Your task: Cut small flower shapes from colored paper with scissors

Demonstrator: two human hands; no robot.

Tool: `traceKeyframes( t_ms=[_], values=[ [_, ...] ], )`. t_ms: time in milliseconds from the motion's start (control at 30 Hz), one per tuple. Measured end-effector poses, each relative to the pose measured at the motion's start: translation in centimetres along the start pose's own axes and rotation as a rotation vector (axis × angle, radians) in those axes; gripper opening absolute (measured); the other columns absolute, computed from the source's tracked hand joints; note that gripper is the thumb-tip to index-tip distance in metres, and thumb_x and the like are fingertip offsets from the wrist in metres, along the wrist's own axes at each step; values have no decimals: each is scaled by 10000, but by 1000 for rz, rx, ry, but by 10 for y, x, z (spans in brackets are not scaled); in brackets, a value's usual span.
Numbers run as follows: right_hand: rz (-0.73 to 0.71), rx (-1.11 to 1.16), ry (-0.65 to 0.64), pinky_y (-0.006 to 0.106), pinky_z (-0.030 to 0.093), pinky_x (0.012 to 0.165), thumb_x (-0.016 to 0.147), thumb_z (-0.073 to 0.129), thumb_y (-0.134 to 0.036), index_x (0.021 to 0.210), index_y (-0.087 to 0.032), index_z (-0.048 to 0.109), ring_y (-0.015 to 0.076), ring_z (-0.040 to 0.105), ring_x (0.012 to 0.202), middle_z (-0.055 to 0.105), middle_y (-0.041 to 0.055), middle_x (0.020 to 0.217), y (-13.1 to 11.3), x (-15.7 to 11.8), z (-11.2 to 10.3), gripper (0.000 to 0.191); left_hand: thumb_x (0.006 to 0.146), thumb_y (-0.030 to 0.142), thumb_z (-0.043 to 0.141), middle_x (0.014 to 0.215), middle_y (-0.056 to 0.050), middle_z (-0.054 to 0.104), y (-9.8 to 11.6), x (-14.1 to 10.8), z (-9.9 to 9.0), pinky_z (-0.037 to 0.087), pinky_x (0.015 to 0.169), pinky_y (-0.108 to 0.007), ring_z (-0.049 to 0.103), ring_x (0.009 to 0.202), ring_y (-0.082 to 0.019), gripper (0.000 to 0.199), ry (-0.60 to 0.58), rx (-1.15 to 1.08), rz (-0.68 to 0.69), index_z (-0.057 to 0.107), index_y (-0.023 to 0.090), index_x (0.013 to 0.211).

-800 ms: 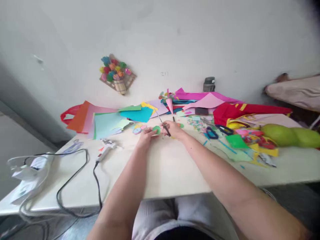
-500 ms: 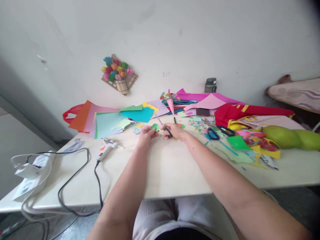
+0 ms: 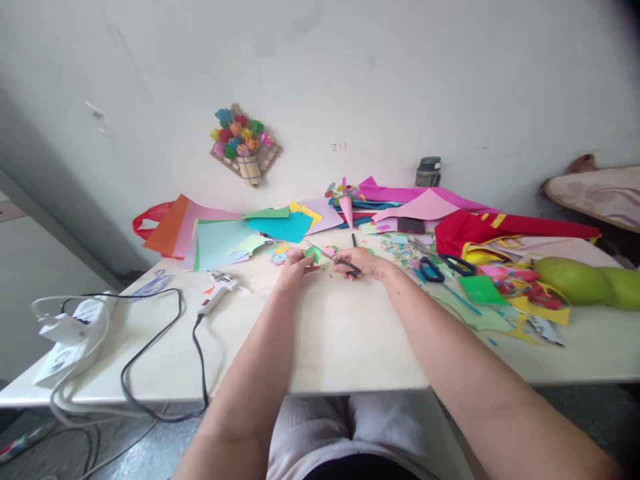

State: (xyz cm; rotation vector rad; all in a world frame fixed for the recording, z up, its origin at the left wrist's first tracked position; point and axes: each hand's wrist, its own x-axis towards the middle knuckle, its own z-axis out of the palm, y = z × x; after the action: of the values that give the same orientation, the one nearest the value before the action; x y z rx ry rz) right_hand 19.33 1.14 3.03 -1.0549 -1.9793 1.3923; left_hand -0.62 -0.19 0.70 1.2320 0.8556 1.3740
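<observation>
Between the fingers of my left hand [image 3: 297, 269] is a small rounded piece of green paper [image 3: 313, 254]. My right hand [image 3: 361, 264] is closed around the dark handles of a pair of scissors [image 3: 327, 254], whose blades point left at the edge of the green paper. Whether the blades touch the paper I cannot tell. Small cut paper pieces [image 3: 281, 253] lie just beyond my left hand. Past my right hand a dark marker-like stick [image 3: 354, 240] lies near a heap of tiny paper scraps [image 3: 400, 249].
A glue gun [image 3: 219, 293] with a black cord lies left, near a white power strip [image 3: 75, 340]. Coloured paper sheets [image 3: 225, 239] line the back beside a pink paper cone [image 3: 346, 208]. Blue-handled scissors [image 3: 431, 269], green paper and a green rounded object [image 3: 575, 280] are right.
The scissors in my right hand have shifted slightly right, and their blades now lie flatter. My left hand keeps its hold on the green paper. The whole view has shifted a little.
</observation>
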Motion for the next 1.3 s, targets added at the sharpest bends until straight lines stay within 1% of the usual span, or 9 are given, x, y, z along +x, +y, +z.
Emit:
traceKeyframes(
  t_ms=[100,200,300,500,633,733,867,1067,1300],
  values=[
    [15,-16,-15,142,344,338,692,722,-311,761,-132,572,42,474,365,553,-36,507,0,-1,1,243,610,350,748,736,-17,637,0,0,0,524,684,-289,621,647,-126,313,-13,1,-50,565,138,750],
    [7,-25,-36,143,335,338,672,733,-329,757,-132,578,43,476,369,549,-39,499,1,0,1,265,611,369,746,778,-59,683,0,0,0,516,611,-280,652,629,-158,352,-35,-3,-98,527,150,777],
    [-6,-42,-46,145,308,325,686,708,-352,749,-128,581,46,482,372,561,-31,508,3,2,0,265,579,364,773,694,-34,676,-1,0,0,496,547,-248,629,553,-136,381,-28,-19,-75,499,161,751],
    [-27,-24,-79,150,284,314,723,635,-344,725,-131,554,52,496,382,596,-11,542,10,6,-4,227,550,354,792,570,29,595,-1,0,0,457,496,-199,547,464,-75,370,-16,-6,0,508,154,678],
    [-32,-6,-105,150,271,311,725,617,-323,713,-138,535,47,485,373,596,-13,543,13,8,-5,203,545,355,794,545,35,563,0,0,-1,425,469,-192,521,451,-68,376,8,36,6,492,153,642],
    [-23,-11,-93,148,265,308,718,630,-318,714,-136,537,39,466,360,589,-17,534,13,7,-5,204,548,352,791,537,34,551,0,1,-3,421,473,-197,519,459,-72,369,16,48,15,490,153,625],
    [-20,-7,-75,151,276,305,705,658,-317,711,-141,541,39,456,354,570,-28,514,14,7,-4,211,572,339,781,547,31,551,-2,1,-4,414,479,-201,518,470,-75,339,4,52,19,500,154,620],
    [-7,22,-82,153,297,305,715,649,-312,708,-144,548,46,465,356,562,-29,499,16,9,-6,196,593,339,769,533,28,540,-2,2,-7,394,473,-202,500,469,-75,306,-19,81,23,526,153,605],
    [-21,49,-97,153,295,304,722,642,-312,673,-142,531,41,437,337,537,-34,475,15,8,-5,209,616,336,755,527,18,547,-1,2,-9,384,465,-197,478,457,-68,271,-53,109,20,559,150,590]
  ],
)
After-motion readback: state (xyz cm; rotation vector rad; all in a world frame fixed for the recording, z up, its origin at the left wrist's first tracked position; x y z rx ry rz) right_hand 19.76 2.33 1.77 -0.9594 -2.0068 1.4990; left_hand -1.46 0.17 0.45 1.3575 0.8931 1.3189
